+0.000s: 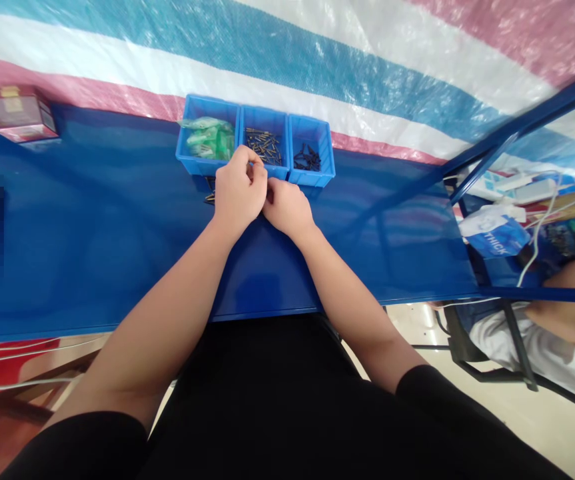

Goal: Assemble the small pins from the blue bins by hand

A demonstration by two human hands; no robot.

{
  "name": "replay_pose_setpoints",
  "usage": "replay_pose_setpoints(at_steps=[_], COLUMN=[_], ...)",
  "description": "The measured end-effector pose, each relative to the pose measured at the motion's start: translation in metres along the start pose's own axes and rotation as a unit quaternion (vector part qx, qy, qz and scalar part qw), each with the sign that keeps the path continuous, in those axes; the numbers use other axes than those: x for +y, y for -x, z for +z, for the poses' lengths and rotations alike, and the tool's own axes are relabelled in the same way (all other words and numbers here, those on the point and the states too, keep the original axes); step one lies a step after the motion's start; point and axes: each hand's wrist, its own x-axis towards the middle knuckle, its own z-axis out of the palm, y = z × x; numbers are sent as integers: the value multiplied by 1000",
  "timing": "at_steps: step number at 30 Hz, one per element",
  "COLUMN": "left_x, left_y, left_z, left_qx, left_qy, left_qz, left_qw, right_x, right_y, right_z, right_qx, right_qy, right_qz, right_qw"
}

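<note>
My left hand point(241, 187) is closed, its fingertips pinched together just in front of the middle blue bin. Against it, my right hand point(288, 205) is curled shut, fingertips touching or nearly touching the left ones. Whatever lies between the fingers is hidden. Three joined blue bins stand beyond my hands. Green plastic packets point(211, 140) fill the left bin point(190, 165), thin brass-coloured metal pieces point(264, 143) lie in the middle one, and small black pieces like screws point(307, 158) in the right bin point(312, 178). Partly behind my left hand, a few small dark metal pieces point(210, 197) rest on the blue table point(117, 220).
A pink-red box point(20, 115) stands at the far left, near a pixelated patch. Striped plastic sheeting point(317, 73) hangs behind the table. On the right are a blue metal frame point(487, 157), a blue-and-white pack point(497, 231), cables, and a seated person's arm point(570, 287).
</note>
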Motion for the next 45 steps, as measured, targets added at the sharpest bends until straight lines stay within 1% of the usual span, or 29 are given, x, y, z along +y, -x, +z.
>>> replay_pose_setpoints(at_steps=[1,4,6,12,16,20,24,27,31,34,37,41,45], left_x=[-1,-2,-2,2,5,6,7,9,11,11,9,6,2], left_y=[0,1,1,2,4,5,6,7,9,10,9,8,6], left_z=[0,2,3,5,7,8,6,6,7,8,9,10,12], left_qx=[6,52,69,66,66,57,36,25,11,7,17,43,81], left_qy=[-3,-14,-17,-2,4,0,6,13,24,28,18,13,47], left_qz=[2,10,16,25,27,41,44,38,29,29,30,25,42], left_qw=[1000,998,997,998,997,998,998,999,999,999,999,999,995], right_x=[0,1,0,-4,-5,-3,1,3,5,5,2,-1,5], right_y=[0,-2,-3,-5,-6,-7,-8,-10,-11,-11,-10,-9,-11], right_z=[-1,-3,-3,-2,-3,-2,-2,-2,-2,-1,-1,-3,2], right_qx=[6,40,66,126,140,133,108,119,147,150,149,149,153], right_qy=[-14,-78,-122,-225,-268,-288,-285,-282,-291,-283,-286,-294,-298], right_qz=[1,-1,-3,-3,7,13,4,-5,0,4,10,14,-15], right_qw=[1000,996,990,966,953,948,952,952,945,947,946,944,942])
